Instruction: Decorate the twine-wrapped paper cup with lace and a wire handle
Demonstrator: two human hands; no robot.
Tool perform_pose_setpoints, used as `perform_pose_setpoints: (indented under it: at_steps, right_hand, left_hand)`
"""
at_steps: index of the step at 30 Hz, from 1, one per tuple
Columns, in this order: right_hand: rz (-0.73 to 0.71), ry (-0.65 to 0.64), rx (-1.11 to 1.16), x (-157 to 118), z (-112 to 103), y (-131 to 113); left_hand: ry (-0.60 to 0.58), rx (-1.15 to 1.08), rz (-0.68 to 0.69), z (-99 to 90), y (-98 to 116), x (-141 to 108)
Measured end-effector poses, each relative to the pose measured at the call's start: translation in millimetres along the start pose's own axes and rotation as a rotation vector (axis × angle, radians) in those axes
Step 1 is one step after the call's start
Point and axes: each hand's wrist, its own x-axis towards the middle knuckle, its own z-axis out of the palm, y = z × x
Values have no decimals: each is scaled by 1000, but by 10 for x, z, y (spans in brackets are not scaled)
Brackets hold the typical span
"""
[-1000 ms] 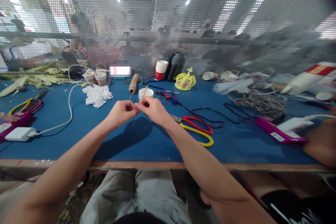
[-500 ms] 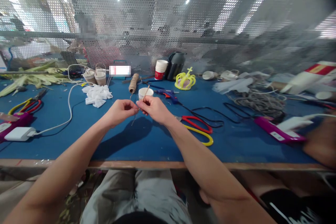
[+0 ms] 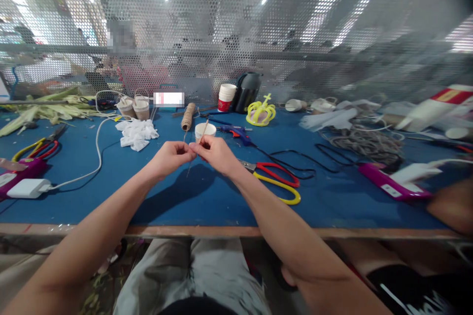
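Observation:
My left hand point(image 3: 170, 157) pinches a thin twine point(image 3: 189, 169), whose loose end hangs below the fingers. Fingertips of my right hand point(image 3: 215, 153) meet it, closed on a slim light-brown stick point(image 3: 204, 130) that points up and slightly right. Where twine and stick meet is hidden by the fingers. Just behind the hands stands a white paper cup point(image 3: 210, 130). A spool of twine point(image 3: 188, 118) lies beyond my left hand, its strand running down toward the fingers. Right of the cup is a blue glue gun point(image 3: 239, 135). Scissors point(image 3: 281, 183) with red and yellow handles lie beside my right forearm.
Crumpled white cloth point(image 3: 136, 134) and two wrapped cups point(image 3: 141, 107) stand left. Behind are stacked cups point(image 3: 226, 97), a dark thermos point(image 3: 248, 92) and a yellow crown point(image 3: 260, 112). Purple power strips point(image 3: 391, 184) lie at both sides. Another person's arm point(image 3: 453, 199) rests at right.
Both hands have shifted very slightly left, still together. The stick's top has moved a little left, and more of the scissors shows beside my right wrist.

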Motion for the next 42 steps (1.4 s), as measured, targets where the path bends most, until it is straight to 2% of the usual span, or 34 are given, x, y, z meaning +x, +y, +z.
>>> perform_pose_setpoints:
  at_steps: [3,5,8,12,18,25,31,36,42]
  right_hand:
    - [-30,-103,180,-6,-7,1]
    - [-18,-106,220,-5,-9,9]
    - [32,-65,184,2,-3,30]
    - [24,-55,98,5,0,41]
    - [14,-32,-38,-9,-10,-9]
    - [21,29,-87,0,8,-1]
    - [11,-124,226,-5,-8,-9]
    - [35,-66,113,3,-17,19]
    - [23,-34,-12,2,-22,28]
  left_hand:
    - [-45,-51,-43,-33,19,-2]
    - [-72,-57,-53,-63,29,-4]
    - [-105,9,-11,-100,41,-7]
    - [-78,106,71,-103,40,-8]
    - [-38,194,78,-75,-2,-1]
    - [-13,150,55,-42,-11,4]
    - [-93,-21,-28,-70,28,-15]
    - [-25,74,15,-68,55,-17]
    - [-19,98,54,-59,27,-15]
